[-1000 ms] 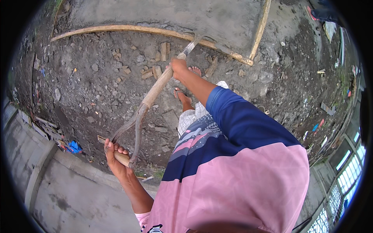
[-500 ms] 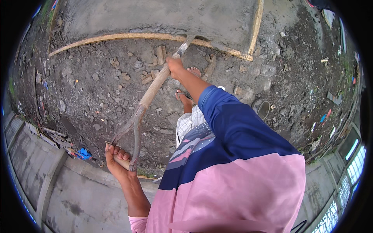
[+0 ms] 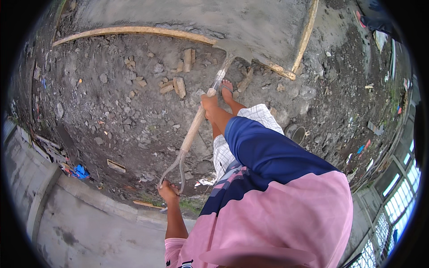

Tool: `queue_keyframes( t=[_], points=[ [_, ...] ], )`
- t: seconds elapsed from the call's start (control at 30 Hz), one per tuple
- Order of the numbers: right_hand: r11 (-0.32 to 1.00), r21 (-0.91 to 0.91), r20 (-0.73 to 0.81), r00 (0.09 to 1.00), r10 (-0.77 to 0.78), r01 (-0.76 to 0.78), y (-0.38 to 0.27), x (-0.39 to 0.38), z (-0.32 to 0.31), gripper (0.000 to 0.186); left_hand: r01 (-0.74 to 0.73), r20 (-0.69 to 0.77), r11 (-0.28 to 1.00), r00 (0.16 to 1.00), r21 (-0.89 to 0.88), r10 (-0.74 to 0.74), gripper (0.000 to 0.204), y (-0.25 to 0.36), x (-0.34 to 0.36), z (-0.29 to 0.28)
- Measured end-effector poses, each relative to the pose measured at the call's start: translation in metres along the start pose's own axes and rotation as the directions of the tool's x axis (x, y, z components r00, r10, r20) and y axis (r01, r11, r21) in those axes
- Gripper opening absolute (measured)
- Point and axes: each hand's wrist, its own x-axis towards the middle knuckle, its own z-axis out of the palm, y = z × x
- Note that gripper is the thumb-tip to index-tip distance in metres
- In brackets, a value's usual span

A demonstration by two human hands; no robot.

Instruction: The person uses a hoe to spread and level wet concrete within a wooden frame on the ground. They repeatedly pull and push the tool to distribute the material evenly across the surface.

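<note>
A long shovel (image 3: 193, 128) with a wooden shaft and a forked handle slants from lower left to upper middle. My right hand (image 3: 209, 105) is closed round the lower shaft, close to the metal socket. At the lower left my left hand (image 3: 170, 190) grips the crossbar at the handle's end. The grey, mortar-coated blade (image 3: 234, 50) lies across the wooden form board (image 3: 147, 30), at the edge of the wet concrete (image 3: 187, 15). Whether the blade carries loose concrete is hard to tell.
Broken blocks (image 3: 178, 85) and rubble lie on the dirt before the form. A side board (image 3: 306, 35) bounds the concrete at right. My sandalled foot (image 3: 227, 88) stands by the shovel. A round container (image 3: 296, 133) sits right of my legs; a concrete wall (image 3: 107, 223) runs behind.
The shovel has come back toward me, bringing its blade from inside the form onto the board. Both hands remain on it, and my left hand is now farther right and nearer my body.
</note>
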Motion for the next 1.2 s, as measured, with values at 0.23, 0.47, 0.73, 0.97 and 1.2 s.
queue_keyframes(
  t=[0.23, 0.47, 0.73, 0.97, 1.2],
  points=[
    [0.996, -0.028, -0.050, 0.995, -0.081, 0.080, -0.046, 0.114, -0.066, 0.051, 0.187, 0.223, 0.975, 0.962, -0.121, -0.157, 0.011, -0.073, 0.013, 0.074],
    [0.958, 0.134, 0.136, 0.953, -0.271, 0.254, -0.180, -0.114, -0.021, 0.031, 0.054, 0.531, 0.856, 0.804, -0.514, 0.268, 0.034, 0.145, -0.082, 0.010],
    [0.947, 0.312, 0.435, 0.898, -0.070, -0.077, -0.237, -0.186, 0.011, 0.068, -0.231, 0.495, 0.927, 0.793, -0.297, 0.356, 0.026, 0.314, -0.233, 0.046],
    [0.937, -0.259, 0.065, 0.972, -0.226, 0.236, -0.185, -0.033, -0.054, 0.029, 0.159, 0.195, 0.972, 0.973, -0.174, -0.125, 0.008, 0.082, -0.137, 0.141],
    [0.900, 0.405, 0.213, 0.974, 0.080, -0.163, -0.193, -0.058, -0.034, 0.014, -0.327, 0.281, 0.944, 0.902, -0.053, 0.328, 0.036, 0.136, -0.167, 0.112]
  ],
)
